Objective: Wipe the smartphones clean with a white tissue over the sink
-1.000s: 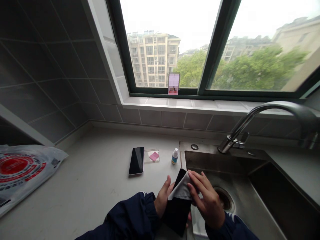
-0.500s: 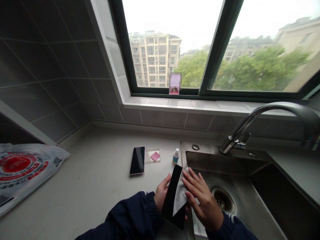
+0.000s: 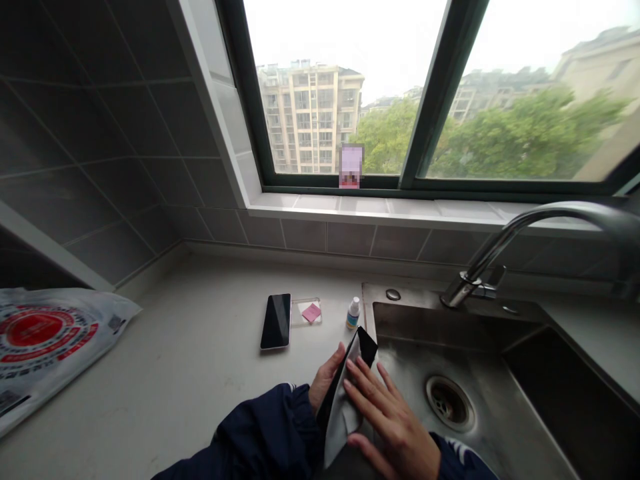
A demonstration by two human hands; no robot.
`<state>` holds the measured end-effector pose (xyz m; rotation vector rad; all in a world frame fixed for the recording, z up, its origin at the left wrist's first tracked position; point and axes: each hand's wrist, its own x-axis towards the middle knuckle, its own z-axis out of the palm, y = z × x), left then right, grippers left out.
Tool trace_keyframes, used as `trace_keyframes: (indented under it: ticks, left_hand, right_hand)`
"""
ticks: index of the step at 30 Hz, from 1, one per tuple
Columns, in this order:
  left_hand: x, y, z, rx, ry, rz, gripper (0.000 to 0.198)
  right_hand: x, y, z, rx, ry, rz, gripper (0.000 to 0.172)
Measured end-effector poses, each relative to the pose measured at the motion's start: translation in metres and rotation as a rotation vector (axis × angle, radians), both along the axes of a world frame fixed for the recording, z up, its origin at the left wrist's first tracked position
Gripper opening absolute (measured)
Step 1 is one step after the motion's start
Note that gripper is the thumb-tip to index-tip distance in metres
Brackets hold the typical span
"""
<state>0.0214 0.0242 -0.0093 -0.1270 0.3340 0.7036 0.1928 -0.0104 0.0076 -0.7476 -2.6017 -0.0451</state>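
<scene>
My left hand (image 3: 325, 381) grips the edge of a flat black rectangular device (image 3: 367, 345), which tilts with its top end toward the sink. A grey wiping cloth (image 3: 343, 420) covers most of the device's face. My right hand (image 3: 387, 420) presses that cloth against the device with its fingers spread. The lower part of the device is hidden by the cloth and my hands.
A black smartphone (image 3: 275, 321), a clear phone case (image 3: 305, 311) with a pink note, and a small dropper bottle (image 3: 353, 313) stand on the pale countertop (image 3: 190, 347). A steel sink (image 3: 445, 327) and faucet (image 3: 530, 230) lie right; a printed plastic bag (image 3: 45, 333) lies left.
The black device has tilted, its top end swinging right. The grey cloth now lies across more of its face, and my right hand has slid down over it.
</scene>
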Motion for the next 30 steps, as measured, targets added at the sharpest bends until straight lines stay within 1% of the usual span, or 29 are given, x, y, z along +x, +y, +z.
trace_keyframes:
  ticks: [2, 6, 8, 11, 13, 17, 21, 24, 26, 27, 30]
  left_hand:
    - [0.001, -0.001, -0.002, 0.062, -0.005, 0.013, 0.050]
    - [0.004, -0.006, -0.003, 0.316, 0.036, 0.030, 0.055]
    - [0.004, -0.009, -0.002, 0.373, 0.068, 0.055, 0.050]
    - [0.005, -0.012, 0.003, 0.372, 0.125, 0.082, 0.038]
    - [0.005, -0.013, 0.007, 0.388, 0.152, 0.094, 0.036]
    - [0.007, -0.013, 0.015, 0.449, 0.196, 0.114, 0.048]
    - [0.009, -0.013, 0.020, 0.489, 0.241, 0.144, 0.060]
    - [0.009, -0.012, 0.020, 0.496, 0.251, 0.151, 0.072]
    - [0.008, -0.012, 0.018, 0.465, 0.220, 0.165, 0.076]
    - [0.008, -0.012, 0.016, 0.437, 0.193, 0.174, 0.075]
    - [0.009, -0.009, 0.009, 0.340, 0.139, 0.162, 0.058]
  right_hand:
    - [-0.001, -0.001, -0.001, -0.020, 0.027, -0.015, 0.069]
    - [-0.001, -0.002, -0.005, -0.050, 0.126, -0.061, 0.073]
    - [0.000, -0.002, -0.006, -0.063, 0.160, -0.081, 0.073]
    - [0.002, -0.002, -0.007, -0.069, 0.200, -0.078, 0.070]
    - [0.004, -0.001, -0.007, -0.062, 0.237, -0.074, 0.065]
    - [0.009, 0.003, -0.006, -0.052, 0.295, -0.088, 0.058]
    - [0.013, 0.007, -0.005, -0.044, 0.322, -0.125, 0.055]
    - [0.016, 0.011, -0.005, -0.045, 0.308, -0.153, 0.052]
    - [0.017, 0.013, -0.005, -0.035, 0.287, -0.164, 0.050]
    - [0.018, 0.014, -0.005, -0.027, 0.274, -0.172, 0.050]
    - [0.018, 0.017, -0.007, -0.011, 0.216, -0.200, 0.051]
